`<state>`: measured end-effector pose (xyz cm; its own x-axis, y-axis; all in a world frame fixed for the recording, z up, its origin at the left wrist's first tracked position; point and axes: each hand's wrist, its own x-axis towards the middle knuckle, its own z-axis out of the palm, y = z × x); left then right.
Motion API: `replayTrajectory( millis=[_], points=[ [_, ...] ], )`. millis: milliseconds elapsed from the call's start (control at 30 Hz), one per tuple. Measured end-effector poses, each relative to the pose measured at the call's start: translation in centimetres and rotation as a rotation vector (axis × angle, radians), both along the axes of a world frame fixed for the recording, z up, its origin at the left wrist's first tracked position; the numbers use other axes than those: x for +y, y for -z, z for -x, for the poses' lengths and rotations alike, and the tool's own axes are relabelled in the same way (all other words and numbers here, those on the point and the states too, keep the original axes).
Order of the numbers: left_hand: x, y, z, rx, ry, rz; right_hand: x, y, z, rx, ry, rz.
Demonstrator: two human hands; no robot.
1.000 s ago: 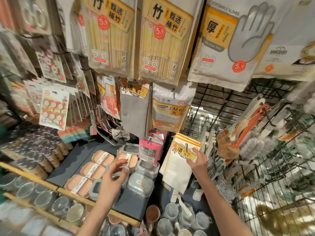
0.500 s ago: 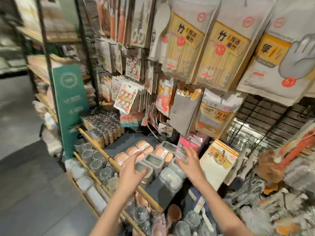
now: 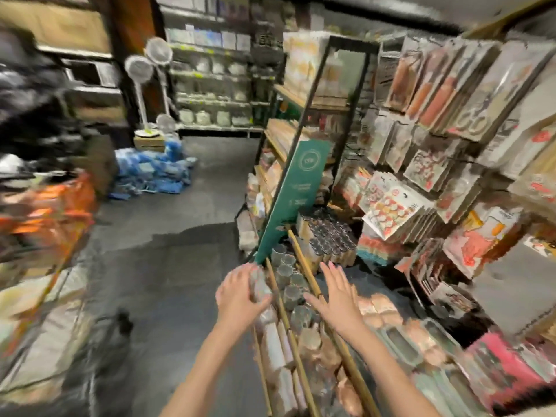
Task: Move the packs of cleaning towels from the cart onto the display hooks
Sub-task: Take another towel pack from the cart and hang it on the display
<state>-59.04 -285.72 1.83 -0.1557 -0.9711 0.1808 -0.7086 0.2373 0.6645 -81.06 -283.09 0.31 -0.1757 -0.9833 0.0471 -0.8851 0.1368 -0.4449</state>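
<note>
Fingers spread and holding nothing, both the left hand [image 3: 237,293] and right hand [image 3: 338,296] look free for the cart [image 3: 45,218].

sign panel [image 3: 293,197]: dark green, pale ring emblem
floor [image 3: 168,266]: dark grey
heap of bags [image 3: 150,173]: blue
cart load [image 3: 45,206]: orange — blurred, possibly with paler streaks
hanging card [image 3: 391,210]: white, red-and-yellow dots
shelf rails [image 3: 304,266]: light wood
box [image 3: 505,356]: pink
</note>
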Motion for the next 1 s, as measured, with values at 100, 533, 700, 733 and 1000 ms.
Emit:
replayTrajectory(
  millis=[100, 533, 700, 733, 1000],
  points=[
    [-3.4, 0.3, -5.3, -0.020, -0.092, 0.002, -5.0, -0.5, -4.8, 0.023, -0.079, 0.005],
    [-16.3, 1.7, -26.1, -0.078, -0.367, -0.033, -23.5, -1.2, -27.8, 0.023, -0.398, 0.064],
    [-18.7, 3.2, -31.5, -0.056, -0.467, -0.071, -27.9, -0.2, -33.7, 0.013, -0.478, 0.026],
    [-19.0, 3.6, -32.4, -0.046, -0.496, -0.088, -28.7, 0.2, -34.8, 0.015, -0.503, 0.017],
    [-24.4, 6.9, -39.2, -0.014, -0.727, -0.195, -38.0, 3.1, -43.6, 0.036, -0.724, -0.058]
  ],
)
